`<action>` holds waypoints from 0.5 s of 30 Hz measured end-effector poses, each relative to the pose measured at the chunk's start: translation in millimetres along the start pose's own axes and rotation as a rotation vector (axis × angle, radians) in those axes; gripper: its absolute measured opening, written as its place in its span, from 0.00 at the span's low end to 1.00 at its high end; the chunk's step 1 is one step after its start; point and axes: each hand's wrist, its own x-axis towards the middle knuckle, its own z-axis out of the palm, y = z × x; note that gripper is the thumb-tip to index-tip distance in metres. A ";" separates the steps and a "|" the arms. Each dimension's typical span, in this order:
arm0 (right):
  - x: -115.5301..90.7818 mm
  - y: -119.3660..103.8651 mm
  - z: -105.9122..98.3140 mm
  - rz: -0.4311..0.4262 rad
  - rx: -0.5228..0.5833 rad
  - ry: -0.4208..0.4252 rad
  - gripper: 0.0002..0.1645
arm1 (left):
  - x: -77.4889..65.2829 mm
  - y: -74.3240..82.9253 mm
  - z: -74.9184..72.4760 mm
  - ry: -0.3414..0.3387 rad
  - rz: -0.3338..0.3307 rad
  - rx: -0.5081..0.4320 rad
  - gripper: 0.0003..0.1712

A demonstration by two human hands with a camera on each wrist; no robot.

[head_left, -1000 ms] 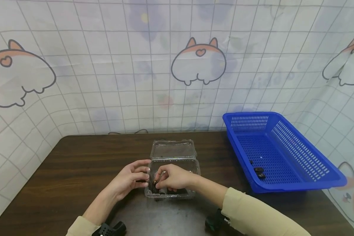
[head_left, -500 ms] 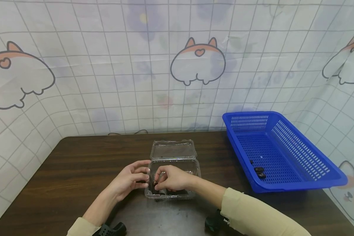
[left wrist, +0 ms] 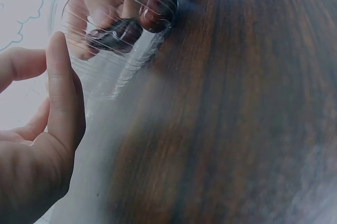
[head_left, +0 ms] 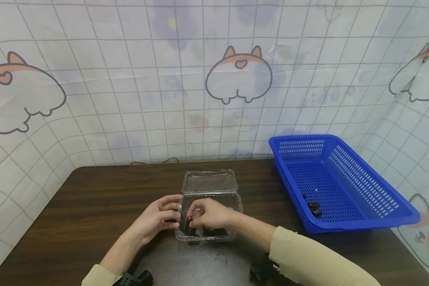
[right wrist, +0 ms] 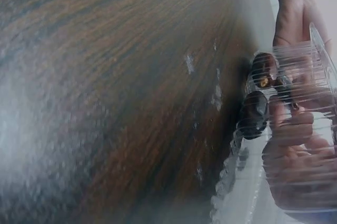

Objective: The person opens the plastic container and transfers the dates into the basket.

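A clear plastic clamshell box stands on the table with its lid folded back. My right hand reaches into it, thumb and forefinger pinching a dark brown date at the left end. Through the box wall, another glossy date shows beside those fingers. Low in the box, the right wrist view has a dark date and a browner date. My left hand rests its extended fingers against the box's left side. The right palm hides part of the box floor.
A blue slotted basket stands at the right of the brown table. Inside it, near its left side, lie a few dark dates. A patterned white wall covering rises behind the table.
My right fingertips have shifted slightly inside the box, and the pinched date shows a little more between them. My left hand stays against the box's side.
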 end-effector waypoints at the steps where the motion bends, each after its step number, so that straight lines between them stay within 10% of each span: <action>1: -0.7 -0.5 -0.7 0.001 0.011 0.000 0.11 | 0.0 0.0 -0.1 0.000 0.000 0.001 0.37; 15: -15.1 -8.6 -21.4 0.019 0.058 -0.004 0.10 | -0.1 0.8 0.6 0.008 0.003 -0.001 0.38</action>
